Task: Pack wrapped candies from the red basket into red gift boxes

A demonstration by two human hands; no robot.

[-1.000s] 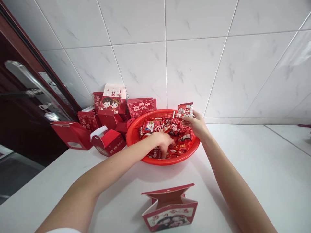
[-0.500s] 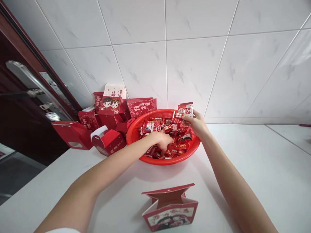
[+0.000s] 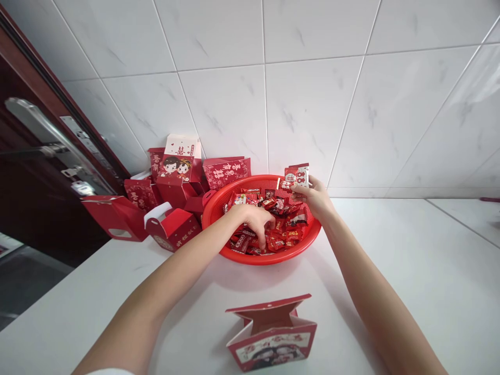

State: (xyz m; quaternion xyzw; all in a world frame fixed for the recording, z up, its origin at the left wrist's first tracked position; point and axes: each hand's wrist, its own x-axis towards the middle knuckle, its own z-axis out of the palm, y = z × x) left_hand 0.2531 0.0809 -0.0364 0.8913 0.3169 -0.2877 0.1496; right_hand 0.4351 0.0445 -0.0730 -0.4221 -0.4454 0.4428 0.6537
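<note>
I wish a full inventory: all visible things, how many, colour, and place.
Rounded perforated plastic basket: one, red, centre.
Wrapped sweets: many, mostly red, inside the basket.
Small packets: at least two, red-and-white, in the right hand.
Open cardboard box: one, red-and-white, nearest the camera.
Cardboard gift boxes: at least six, mostly red, left of the basket.
Smooth tabletop: one, white, beneath them.
Wall tiles: several, glossy white, behind.
Door: one, dark red, far left.
Metal handle: one, silver, on the door.
Metal keys: count unclear, silver, by the handle.
Thin unidentified object: one, dark red, far right.
Sleeve: one, white, bottom left.
Left hand: one, bare, in the basket.
Right hand: one, bare, at the basket's right.
</note>
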